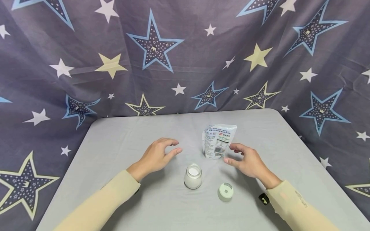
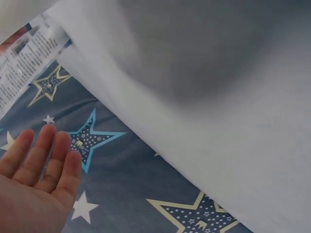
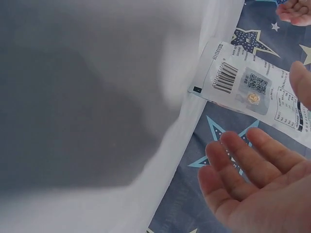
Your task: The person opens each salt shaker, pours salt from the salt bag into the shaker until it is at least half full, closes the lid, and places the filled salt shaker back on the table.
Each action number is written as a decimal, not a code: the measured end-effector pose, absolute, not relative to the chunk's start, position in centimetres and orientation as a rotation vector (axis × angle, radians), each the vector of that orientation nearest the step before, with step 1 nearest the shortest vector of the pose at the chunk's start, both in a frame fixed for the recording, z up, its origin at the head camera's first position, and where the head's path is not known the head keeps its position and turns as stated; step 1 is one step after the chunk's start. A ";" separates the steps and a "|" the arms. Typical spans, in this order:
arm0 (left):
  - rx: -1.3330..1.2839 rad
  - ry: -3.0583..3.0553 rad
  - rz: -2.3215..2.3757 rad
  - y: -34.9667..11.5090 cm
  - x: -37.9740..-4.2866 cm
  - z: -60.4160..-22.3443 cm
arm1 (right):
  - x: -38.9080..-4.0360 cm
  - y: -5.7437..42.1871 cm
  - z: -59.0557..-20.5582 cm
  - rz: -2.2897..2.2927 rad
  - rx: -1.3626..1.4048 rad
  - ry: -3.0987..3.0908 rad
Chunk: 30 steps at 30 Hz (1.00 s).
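Observation:
A white salt pouch (image 1: 218, 141) with blue print and a barcode stands upright on the table. My right hand (image 1: 248, 162) is just right of it, thumb and fingers spread apart and not closed round it; in the right wrist view the thumb (image 3: 301, 85) overlaps the pouch (image 3: 243, 85), and I cannot tell whether they touch. A small glass jar (image 1: 193, 176) holding white contents stands uncovered nearer me. To its right lies a round pale green lid (image 1: 225, 192). My left hand (image 1: 159, 154) hovers left of the jar and pouch with relaxed fingers, holding nothing.
A grey cloth covers the table (image 1: 130, 134). Behind it and along its sides hangs a dark curtain (image 1: 185, 57) printed with stars. A small black item (image 1: 264, 199) shows at the right cuff.

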State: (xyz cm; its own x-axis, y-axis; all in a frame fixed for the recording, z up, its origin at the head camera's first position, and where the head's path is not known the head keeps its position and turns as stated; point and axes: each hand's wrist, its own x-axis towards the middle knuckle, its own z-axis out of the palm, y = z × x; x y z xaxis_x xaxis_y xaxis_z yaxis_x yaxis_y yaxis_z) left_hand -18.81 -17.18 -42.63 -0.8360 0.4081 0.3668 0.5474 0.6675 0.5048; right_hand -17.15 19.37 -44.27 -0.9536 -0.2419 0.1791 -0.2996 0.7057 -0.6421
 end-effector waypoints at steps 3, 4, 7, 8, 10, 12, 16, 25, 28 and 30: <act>-0.785 -2.677 -0.909 -17.5 -18.5 -43.0 | -16.9 19.4 -44.3 1.093 0.457 -2.823; -0.790 -2.683 -0.909 -17.6 -18.4 -43.2 | -16.8 19.5 -44.3 1.093 0.460 -2.823; -0.807 -2.706 -0.906 -17.9 -18.1 -43.5 | -16.6 19.6 -44.3 1.096 0.469 -2.822; -0.813 -2.713 -0.904 -18.0 -18.0 -43.7 | -16.4 19.6 -44.3 1.092 0.473 -2.822; -0.827 -2.716 -0.898 -18.2 -17.8 -44.0 | -16.2 19.7 -44.3 1.087 0.481 -2.820; -0.838 -2.717 -0.886 -18.3 -17.6 -44.2 | -16.0 19.8 -44.3 1.077 0.492 -2.817; -0.857 -2.703 -0.879 -18.5 -17.4 -44.6 | -15.6 20.0 -44.4 1.060 0.517 -2.807; -0.868 -2.715 -0.866 -18.7 -16.7 -45.1 | -15.0 20.2 -44.4 1.082 0.548 -2.804; -0.871 -2.712 -0.862 -18.7 -16.6 -45.3 | -14.8 20.2 -44.5 1.088 0.570 -2.793; -0.875 -2.710 -0.856 -18.7 -16.5 -45.3 | -14.6 20.2 -44.5 1.089 0.594 -2.785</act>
